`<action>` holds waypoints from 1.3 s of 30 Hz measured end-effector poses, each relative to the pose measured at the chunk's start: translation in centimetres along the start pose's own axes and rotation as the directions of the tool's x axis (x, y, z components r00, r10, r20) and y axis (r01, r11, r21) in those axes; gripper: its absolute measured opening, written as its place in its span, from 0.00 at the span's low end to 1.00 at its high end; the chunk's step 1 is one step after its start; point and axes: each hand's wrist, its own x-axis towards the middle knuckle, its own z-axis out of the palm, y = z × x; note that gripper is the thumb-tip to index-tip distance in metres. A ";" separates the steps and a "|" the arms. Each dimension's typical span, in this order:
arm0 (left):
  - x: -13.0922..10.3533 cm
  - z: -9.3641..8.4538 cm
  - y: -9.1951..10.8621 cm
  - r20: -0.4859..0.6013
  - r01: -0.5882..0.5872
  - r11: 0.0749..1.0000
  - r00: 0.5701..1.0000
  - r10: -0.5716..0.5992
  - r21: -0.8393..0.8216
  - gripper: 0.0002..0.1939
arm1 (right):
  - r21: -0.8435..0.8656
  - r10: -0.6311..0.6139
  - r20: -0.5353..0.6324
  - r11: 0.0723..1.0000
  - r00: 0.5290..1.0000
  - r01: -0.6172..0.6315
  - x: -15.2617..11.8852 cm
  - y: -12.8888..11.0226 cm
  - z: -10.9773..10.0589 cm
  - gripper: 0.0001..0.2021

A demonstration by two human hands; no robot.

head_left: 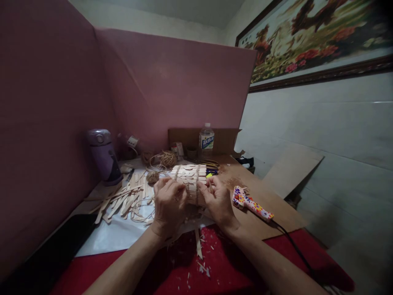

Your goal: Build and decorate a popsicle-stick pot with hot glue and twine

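Note:
A rounded piece made of wooden craft sticks (188, 174), laid side by side and bound with two bands of twine, sits on the table in front of me. My left hand (168, 203) is closed at its near left edge, fingertips pinched; what lies between them is partly hidden. On the near right side my right hand (218, 201) is closed too, with the thumb pressed near the twine band and a small stick-like bit at the fingers. Left of my hands lies a pile of loose craft sticks (127, 200).
A flower-patterned glue gun (251, 204) with a black cord lies on brown cardboard (276, 223) at right. Twine balls (167, 158), a labelled plastic bottle (206, 139) and scissors stand or lie behind. A purple flask (105, 157) stands at left. Wood scraps litter the red cloth (172, 266).

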 end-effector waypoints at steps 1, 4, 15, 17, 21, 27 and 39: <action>0.0 0.0 0.0 -0.002 0.001 1.000 1.000 -0.001 0.001 0.04 | 0.003 0.002 0.001 1.000 1.000 -0.002 0.0 0.0 0.0 0.14; 0.1 0.0 0.1 0.000 0.002 1.000 1.000 -0.002 0.006 0.04 | 0.000 0.003 0.000 1.000 1.000 -0.003 0.0 -0.1 -0.1 0.14; 0.2 0.2 0.1 -0.016 -0.027 1.000 1.000 0.027 -0.005 0.06 | -0.005 0.002 0.004 1.000 1.000 -0.002 -0.1 -0.2 -0.1 0.14; 0.2 0.2 0.0 -0.012 -0.035 0.999 0.999 0.035 -0.006 0.06 | -0.012 -0.004 -0.003 1.000 1.000 0.004 -0.1 -0.2 -0.1 0.14; 0.1 0.1 -0.1 -0.027 -0.050 0.999 0.998 0.049 -0.017 0.05 | -0.019 -0.010 -0.004 1.000 1.000 0.010 0.0 0.1 -0.1 0.15; 0.2 0.1 0.0 -0.022 -0.029 0.999 0.999 0.029 -0.028 0.07 | -0.014 -0.017 -0.003 1.000 1.000 0.017 0.1 0.2 0.0 0.15; 0.3 0.0 0.2 0.010 0.031 0.999 0.999 -0.031 -0.034 0.03 | 0.062 -0.010 0.040 0.998 0.999 0.008 0.0 0.3 0.0 0.14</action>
